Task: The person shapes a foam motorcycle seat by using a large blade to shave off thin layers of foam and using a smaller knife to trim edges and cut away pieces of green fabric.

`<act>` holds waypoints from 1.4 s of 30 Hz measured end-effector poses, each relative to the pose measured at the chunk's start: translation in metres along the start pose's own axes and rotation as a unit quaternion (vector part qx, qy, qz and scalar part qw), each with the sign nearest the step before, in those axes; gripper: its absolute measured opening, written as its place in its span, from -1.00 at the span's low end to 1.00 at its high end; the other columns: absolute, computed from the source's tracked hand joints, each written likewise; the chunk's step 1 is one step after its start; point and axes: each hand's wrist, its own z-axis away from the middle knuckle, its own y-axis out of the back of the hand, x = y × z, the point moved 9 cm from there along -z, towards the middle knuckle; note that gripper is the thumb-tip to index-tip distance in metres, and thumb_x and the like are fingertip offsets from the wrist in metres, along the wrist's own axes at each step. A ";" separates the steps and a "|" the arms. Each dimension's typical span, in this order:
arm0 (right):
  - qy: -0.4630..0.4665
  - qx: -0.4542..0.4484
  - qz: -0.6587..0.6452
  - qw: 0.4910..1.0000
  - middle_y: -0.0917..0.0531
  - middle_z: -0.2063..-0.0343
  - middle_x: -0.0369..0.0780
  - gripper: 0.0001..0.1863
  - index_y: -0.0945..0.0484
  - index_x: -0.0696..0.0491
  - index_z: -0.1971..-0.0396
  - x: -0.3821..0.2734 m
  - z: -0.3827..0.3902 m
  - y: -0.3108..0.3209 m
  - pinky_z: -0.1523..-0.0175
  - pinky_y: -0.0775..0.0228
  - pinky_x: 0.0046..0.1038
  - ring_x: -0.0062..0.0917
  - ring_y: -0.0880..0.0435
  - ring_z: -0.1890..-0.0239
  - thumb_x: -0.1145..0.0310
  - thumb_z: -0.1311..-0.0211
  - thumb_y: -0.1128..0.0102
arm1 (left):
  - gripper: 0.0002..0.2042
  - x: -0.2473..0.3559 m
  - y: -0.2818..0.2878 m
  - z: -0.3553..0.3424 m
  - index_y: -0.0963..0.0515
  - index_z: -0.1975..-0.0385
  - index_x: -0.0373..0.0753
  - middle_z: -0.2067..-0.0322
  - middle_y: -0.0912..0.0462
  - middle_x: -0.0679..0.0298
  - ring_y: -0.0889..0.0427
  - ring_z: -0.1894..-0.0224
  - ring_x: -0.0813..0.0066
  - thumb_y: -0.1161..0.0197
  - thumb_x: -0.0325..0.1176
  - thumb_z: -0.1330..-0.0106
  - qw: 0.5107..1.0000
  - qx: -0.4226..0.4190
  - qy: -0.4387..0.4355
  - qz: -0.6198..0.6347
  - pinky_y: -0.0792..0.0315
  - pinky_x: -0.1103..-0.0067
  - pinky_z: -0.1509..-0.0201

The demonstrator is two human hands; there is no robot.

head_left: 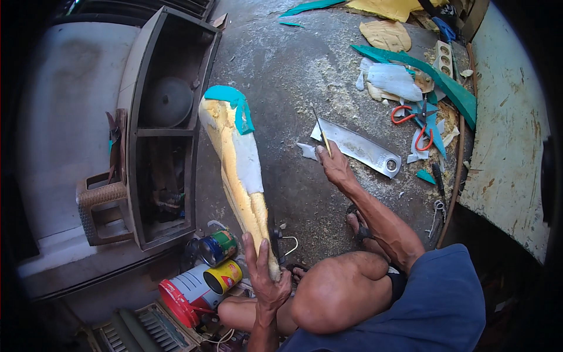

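A long yellow foam block, shaped like a motorcycle seat pad [231,158], leans up from my lap toward the far left. Teal foam covers its far end, and a light grey-white foam patch lies along its side. My left hand [267,276] grips its near end, fingers laid along the foam. Held out over the floor, my right hand [335,163] is closed on a thin tool [323,132] with a pale handle and a narrow dark tip; its exact kind is unclear. Under that tool lies a flat silver metal plate [358,146] with a round hole at one end.
Red-handled scissors [419,126] lie among foam scraps on the right, near a long teal strip [451,94]. Tins [223,277] and a white-and-red bucket [182,296] stand at lower left, below an open cabinet [135,88]. A pale board [510,135] borders the right.
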 end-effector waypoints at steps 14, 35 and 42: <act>0.003 -0.278 -0.187 0.942 -0.59 0.38 -0.21 -0.39 0.00 0.01 -0.57 -0.190 0.080 -0.107 0.69 -0.43 -0.52 -0.63 -0.52 0.70 0.28 -0.62 0.22 | -0.20 -0.039 0.076 0.155 -0.41 -0.38 -0.23 -0.42 -0.28 -0.28 -0.29 -0.46 -0.30 -0.15 -0.60 0.08 0.990 0.069 0.104 0.070 -0.24 0.13 -0.51; -0.054 -0.257 -0.071 0.962 -0.53 0.57 -0.33 -0.38 -0.11 0.02 -0.55 -0.206 0.106 -0.126 0.80 -0.19 -0.57 -0.73 -0.30 0.83 0.36 -0.55 0.13 | -0.20 -0.072 0.086 0.161 -0.42 -0.37 -0.37 -0.40 -0.33 -0.24 -0.24 -0.48 -0.31 -0.09 -0.60 0.10 0.987 0.084 0.035 0.129 -0.16 0.09 -0.55; -0.056 -0.277 -0.072 0.957 -0.48 0.59 -0.36 -0.38 -0.16 -0.03 -0.55 -0.198 0.126 -0.123 0.75 -0.21 -0.52 -0.70 -0.32 0.80 0.34 -0.52 0.12 | -0.21 -0.072 0.090 0.161 -0.43 -0.37 -0.34 -0.39 -0.35 -0.21 -0.26 -0.47 -0.31 -0.07 -0.62 0.08 0.991 0.077 0.027 0.109 -0.18 0.09 -0.54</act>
